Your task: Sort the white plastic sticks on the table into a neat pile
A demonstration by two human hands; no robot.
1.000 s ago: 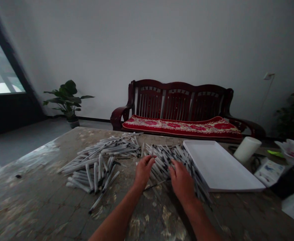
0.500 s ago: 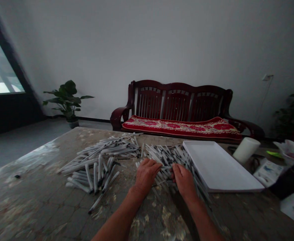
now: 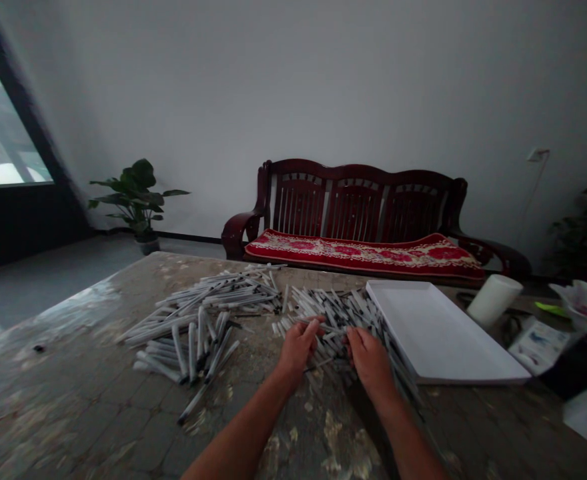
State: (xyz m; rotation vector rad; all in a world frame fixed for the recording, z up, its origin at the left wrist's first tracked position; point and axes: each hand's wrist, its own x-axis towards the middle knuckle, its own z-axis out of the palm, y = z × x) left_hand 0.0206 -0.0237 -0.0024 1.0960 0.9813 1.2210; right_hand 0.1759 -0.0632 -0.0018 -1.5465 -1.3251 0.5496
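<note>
subject: two heaps of slim grey-white pens with dark tips, lying on a table (image 3: 98, 400) with a mottled, stone-like top.

orientation: the right heap of pens (image 3: 338, 313) lies under both hands. most of its long axes run diagonally from far-left to near-right, roughly parallel to the left edge of the white tray (image 3: 438, 333), which the heap touches. the left heap of pens (image 3: 208, 313) sits just beside it. its far pens lie nearly crosswise, while its near pens point towards and away from the camera. one stray lies at a slant on the near side.

materials: the pens are thin, straight, smooth cylinders, and too small for print to be read. the tray is flat, rectangular and matte white, with a low rim. a white cylinder (image 3: 493, 298) stands upright just beyond the tray's far right corner.

hands: both forearms reach forward, bare, with palms down. the left grip (image 3: 298, 347) rests on the near left edge of the right heap, fingers curled, thumb raised towards the right. the right grip (image 3: 371, 360) lies close beside it, knuckles up, fingers bent down into the pens. whether either grip is pinching a pen cannot be told, as the fingertips are buried in the heap.
</note>
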